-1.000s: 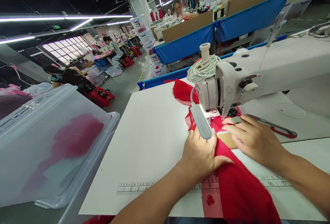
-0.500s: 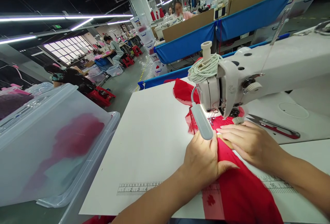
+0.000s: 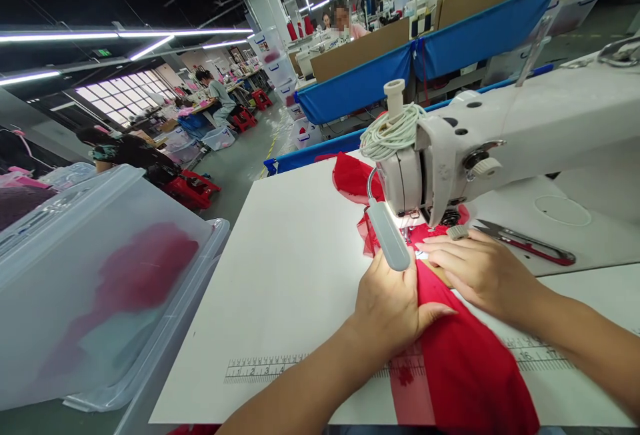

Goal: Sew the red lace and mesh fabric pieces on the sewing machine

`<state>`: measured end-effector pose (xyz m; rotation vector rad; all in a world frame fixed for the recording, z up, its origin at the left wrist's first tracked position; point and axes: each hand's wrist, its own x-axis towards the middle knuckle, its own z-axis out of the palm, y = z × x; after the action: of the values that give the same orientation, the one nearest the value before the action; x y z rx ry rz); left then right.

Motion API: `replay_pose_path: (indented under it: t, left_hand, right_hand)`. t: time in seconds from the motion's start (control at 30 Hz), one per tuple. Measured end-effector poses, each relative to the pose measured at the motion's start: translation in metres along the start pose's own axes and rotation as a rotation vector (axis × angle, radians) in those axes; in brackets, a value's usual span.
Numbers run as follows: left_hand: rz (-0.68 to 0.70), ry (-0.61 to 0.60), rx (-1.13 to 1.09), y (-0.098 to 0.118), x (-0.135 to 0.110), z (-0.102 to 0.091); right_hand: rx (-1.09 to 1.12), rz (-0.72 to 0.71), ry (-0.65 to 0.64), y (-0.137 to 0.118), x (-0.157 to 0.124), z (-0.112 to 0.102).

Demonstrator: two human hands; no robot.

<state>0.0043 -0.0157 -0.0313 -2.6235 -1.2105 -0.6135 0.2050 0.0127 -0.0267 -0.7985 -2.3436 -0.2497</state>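
Observation:
Red fabric (image 3: 470,361) runs from the table's front edge up under the needle area of a white sewing machine (image 3: 540,125). A sheer red strip (image 3: 413,398) with a darker motif lies along its left side. My left hand (image 3: 387,301) rests on the fabric's left edge, its thumb stretched out across the cloth; the grey lamp (image 3: 389,235) hides some fingertips. My right hand (image 3: 485,275) lies flat, fingers stretched toward the presser foot (image 3: 407,233), over the fabric and a tan piece (image 3: 437,275) beside it. More red cloth (image 3: 353,178) lies behind the needle.
Red-handled thread snips (image 3: 530,245) lie on the machine bed, right of my right hand. A printed ruler (image 3: 265,369) crosses the white table (image 3: 265,275). Left of it stands a translucent bin (image 3: 115,221) holding red cloth. Other people sit at workstations beyond.
The fabric has slid a little forward toward the needle, its sheer strip's motif now further up the table. Both hands stay nearly in place. The view has shifted slightly.

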Motion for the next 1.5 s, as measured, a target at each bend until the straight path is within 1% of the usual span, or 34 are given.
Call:
replay_pose_path:
  t: [0.13, 0.33, 0.67, 0.9, 1.13, 1.23, 1.33, 1.43, 1.47, 1.5]
  left_hand:
    - [0.017, 0.01, 0.043, 0.001, 0.0, -0.001]
    - [0.062, -0.014, 0.116, 0.004, -0.001, -0.004]
    - [0.054, -0.022, 0.092, 0.003, -0.001, -0.003]
    - [0.037, -0.072, 0.123, 0.001, -0.001, -0.002]
    - [0.035, -0.058, 0.082, 0.0, 0.0, -0.003]
    - [0.012, -0.076, 0.054, 0.0, 0.0, -0.004]
    - [-0.023, -0.087, -0.017, -0.007, 0.004, -0.007]
    - [-0.182, -0.085, -0.094, -0.025, 0.014, -0.012]
    - [-0.221, -0.1, -0.106, -0.031, 0.018, -0.015]
    - [-0.226, -0.134, -0.109, -0.036, 0.02, -0.018]
  right_hand:
    - [0.003, 0.021, -0.029, -0.001, 0.001, 0.0]
    - [0.029, 0.03, -0.062, 0.0, -0.003, 0.002]
    - [0.02, 0.04, -0.078, 0.001, -0.004, 0.004]
    - [0.008, 0.061, -0.069, 0.002, -0.002, 0.006]
    - [0.022, 0.076, -0.064, 0.004, -0.003, 0.009]
    - [0.013, 0.073, -0.071, 0.005, -0.003, 0.009]
    - [0.031, 0.084, -0.095, 0.006, -0.003, 0.008]
    - [0.091, 0.114, -0.117, 0.006, -0.004, 0.008]
    - [0.104, 0.126, -0.113, 0.006, -0.004, 0.008]
    - [0.11, 0.137, -0.101, 0.006, -0.005, 0.009]
